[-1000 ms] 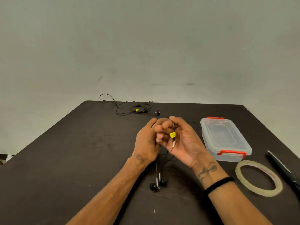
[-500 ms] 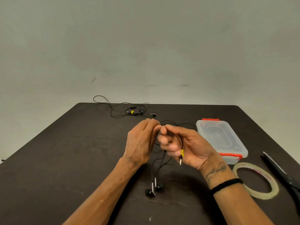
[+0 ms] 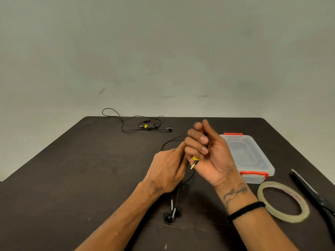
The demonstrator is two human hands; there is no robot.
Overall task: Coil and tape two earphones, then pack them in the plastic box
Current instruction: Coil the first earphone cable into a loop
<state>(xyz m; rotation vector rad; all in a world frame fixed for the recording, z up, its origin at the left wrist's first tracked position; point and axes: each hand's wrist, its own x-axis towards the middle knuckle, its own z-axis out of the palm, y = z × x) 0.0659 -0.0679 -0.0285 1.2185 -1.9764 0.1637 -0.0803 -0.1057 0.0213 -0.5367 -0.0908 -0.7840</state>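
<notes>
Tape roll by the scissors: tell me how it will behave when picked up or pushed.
The tape roll is a thin, hollow ring lying flat on the table, so it probably weighs little and slides easily when nudged. Flat like this it should not roll; stood on edge, it likely would. Its narrow band may flex slightly if squeezed.

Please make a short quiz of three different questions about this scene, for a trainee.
1. True or false: the plastic box has its lid on.
2. Which lies nearest the scissors? A) tape roll B) far earphone C) earbuds
3. Fill in: the right hand holds the cable near the yellow ___.

Key: 1 true; 2 A; 3 tag. The left hand also holds this cable.
</notes>
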